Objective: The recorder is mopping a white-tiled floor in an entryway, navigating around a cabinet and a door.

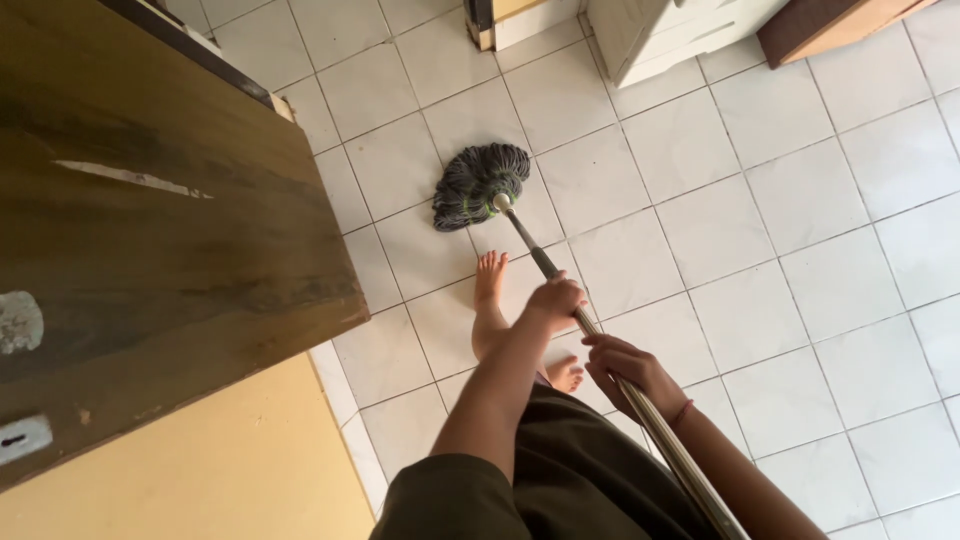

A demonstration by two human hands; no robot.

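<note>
Looked like mid-mopping: both hands were wrapped tight around the long silver metal mop handle (640, 405), left hand (553, 300) farther down, right hand (630, 372) nearer, dark stringy mop head (475, 185) resting on the white tiled floor (760, 250) beyond 2 bare feet (490, 285), so I'd guess a pull stroke next.

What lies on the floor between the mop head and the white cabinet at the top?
In the head view, only bare white floor tiles lie between the mop head and the white cabinet; nothing stands there.
</note>
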